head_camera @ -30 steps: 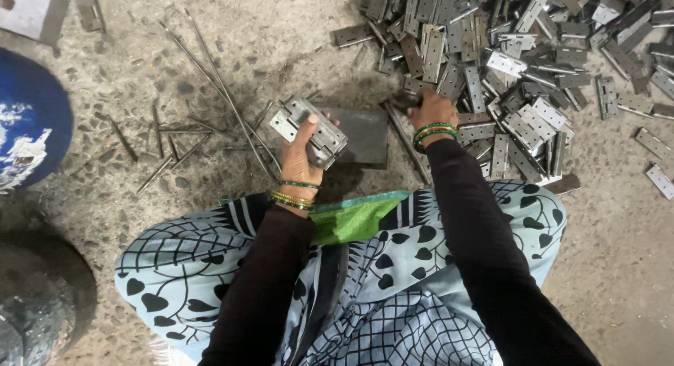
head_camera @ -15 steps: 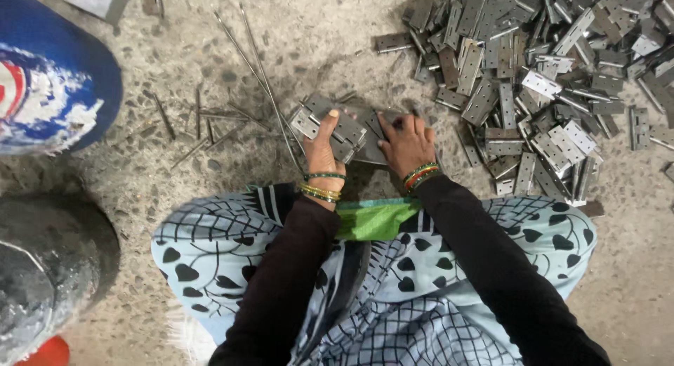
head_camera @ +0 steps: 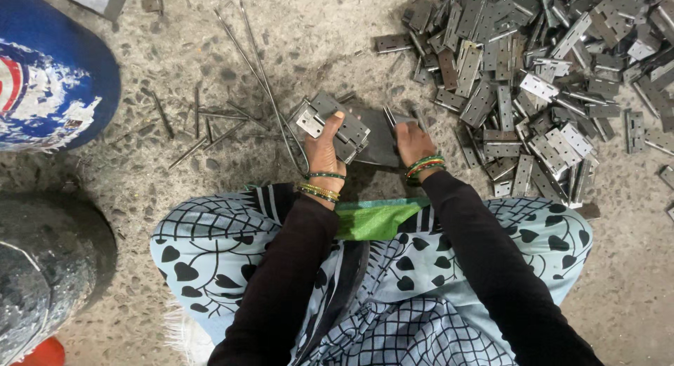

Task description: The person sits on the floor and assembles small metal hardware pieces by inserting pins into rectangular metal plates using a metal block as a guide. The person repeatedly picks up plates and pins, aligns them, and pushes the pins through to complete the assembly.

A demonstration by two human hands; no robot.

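My left hand [head_camera: 325,148] grips a small stack of grey metal hinges [head_camera: 330,121] held just above the floor. Close beside it, my right hand [head_camera: 411,142] is closed on a thin metal pin [head_camera: 388,116] over a dark flat metal plate [head_camera: 375,138] lying on the floor. Both wrists wear bangles. A large heap of loose hinges [head_camera: 533,78] spreads to the right of my right hand. My lap, in a pale blue patterned cloth [head_camera: 379,268], fills the lower middle.
Long thin metal rods [head_camera: 260,71] and short pins lie scattered on the speckled floor to the left of my hands. A blue drum [head_camera: 49,78] stands at the upper left and a dark grey round container [head_camera: 42,268] at the lower left.
My right hand came back from the hinge heap to the plate beside my left hand. The view shifted, bringing the blue drum and grey container further in.
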